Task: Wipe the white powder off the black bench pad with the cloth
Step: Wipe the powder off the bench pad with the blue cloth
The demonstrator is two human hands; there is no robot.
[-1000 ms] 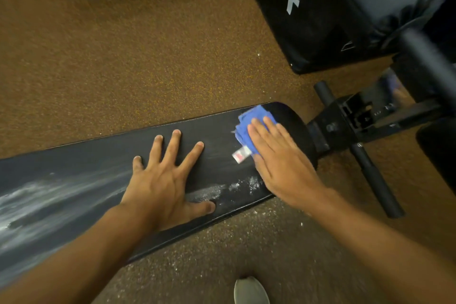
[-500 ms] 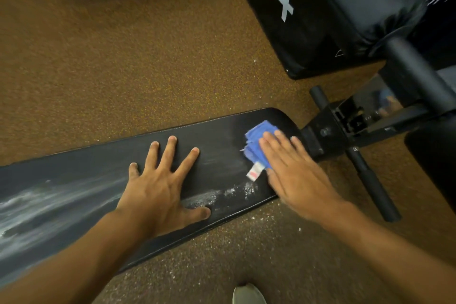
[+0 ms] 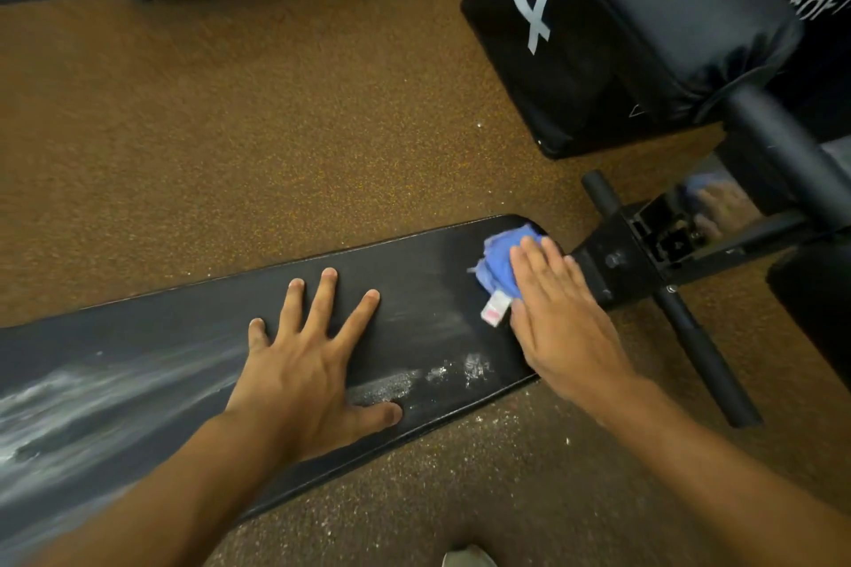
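My right hand (image 3: pixel 559 318) presses flat on the blue cloth (image 3: pixel 499 260) at the bench pad (image 3: pixel 414 290)'s rounded end; left hand (image 3: pixel 306 364) splayed mid-pad. Powder (image 3: pixel 453 371) hugs the near edge; the pad's left end runs out of view.

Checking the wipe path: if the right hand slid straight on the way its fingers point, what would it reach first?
Probably the far rounded edge of the bench pad: the right hand presses the blue cloth flat near that end, and only brown floor shows beyond it.
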